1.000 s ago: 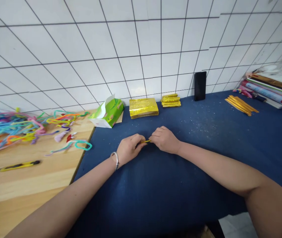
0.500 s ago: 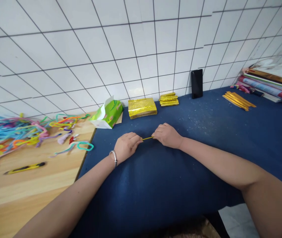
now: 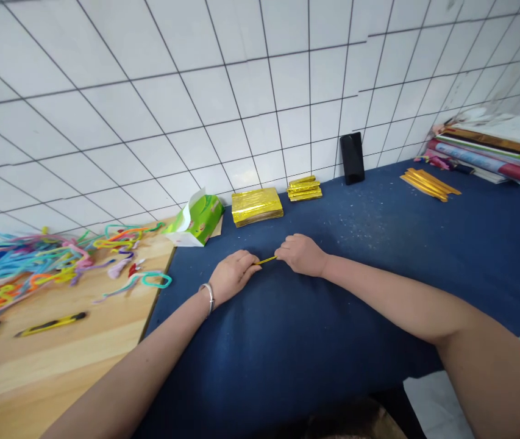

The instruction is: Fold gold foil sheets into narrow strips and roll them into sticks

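Observation:
A thin strip of gold foil paper (image 3: 267, 260) stretches between my two hands, just over the dark blue tablecloth (image 3: 278, 341). My left hand (image 3: 233, 274), with a silver bangle at the wrist, pinches one end. At the other end the fingers of my right hand (image 3: 302, 254) are closed on it. Most of the strip's ends are hidden by the fingers. Behind the hands lies a stack of gold foil sheets (image 3: 257, 206), and to its right a smaller pile of folded gold foil strips (image 3: 304, 189).
An opened green packet (image 3: 200, 219) lies left of the stack. A black phone (image 3: 352, 158) leans on the tiled wall. Orange-gold strips (image 3: 430, 184) and piled books (image 3: 492, 152) are at right. Colourful pipe cleaners (image 3: 35, 268) and a yellow utility knife (image 3: 52, 324) lie on the wooden table at left.
The camera view has turned slightly. Both hands still hold the gold strip, which now slants a little more, its right end higher.

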A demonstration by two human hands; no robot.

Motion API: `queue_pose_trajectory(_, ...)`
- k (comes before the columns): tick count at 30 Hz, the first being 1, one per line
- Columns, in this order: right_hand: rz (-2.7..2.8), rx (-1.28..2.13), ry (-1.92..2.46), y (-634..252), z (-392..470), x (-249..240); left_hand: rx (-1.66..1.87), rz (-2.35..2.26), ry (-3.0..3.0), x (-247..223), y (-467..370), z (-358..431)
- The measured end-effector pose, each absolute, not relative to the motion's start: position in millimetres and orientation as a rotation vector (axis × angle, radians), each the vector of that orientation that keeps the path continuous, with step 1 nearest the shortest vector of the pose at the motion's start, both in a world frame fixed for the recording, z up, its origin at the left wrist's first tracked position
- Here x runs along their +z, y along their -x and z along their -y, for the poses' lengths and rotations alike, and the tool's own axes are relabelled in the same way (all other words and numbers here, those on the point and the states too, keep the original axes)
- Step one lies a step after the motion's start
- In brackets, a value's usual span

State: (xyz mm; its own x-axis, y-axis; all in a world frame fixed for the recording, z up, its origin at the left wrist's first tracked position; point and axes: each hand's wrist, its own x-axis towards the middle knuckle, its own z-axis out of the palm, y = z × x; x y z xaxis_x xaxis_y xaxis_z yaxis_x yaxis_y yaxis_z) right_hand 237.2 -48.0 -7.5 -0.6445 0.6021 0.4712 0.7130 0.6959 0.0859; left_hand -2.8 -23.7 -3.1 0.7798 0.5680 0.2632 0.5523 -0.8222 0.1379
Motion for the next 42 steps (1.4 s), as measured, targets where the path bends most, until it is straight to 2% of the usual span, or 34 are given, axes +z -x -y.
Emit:
queue_pose_trajectory(8,2.400,-0.327,1.066,-238.3,47.2,-6.6,0.283,-0.884,-2.861,13.2,-31.6,20.4)
queue_pose_trajectory(15,1.825,0.360,1.178,-251.0,36.4,0.6,0.573,-0.859,-2.453,9.8,-68.6,3.1)
queue_pose_trajectory(18,1.747,0.527,1.143,-251.1,38.4,5.6,0.617,-0.825,-2.317,4.4,-72.0,3.5)
queue_pose_trajectory(29,1.839,0.546,1.075,-254.3,41.4,18.6,0.559,-0.726,-2.195,7.5,-63.5,3.0)
queue_pose_trajectory(34,1.763,0.692,1.091,-256.8,40.1,18.8,0.554,-0.742,-2.213,7.4,-64.1,4.2)
queue_pose_trajectory(42,1.491,0.829,1.174,-269.2,24.2,2.0,0.781,-1.005,-2.146,0.0,-64.4,-5.3)
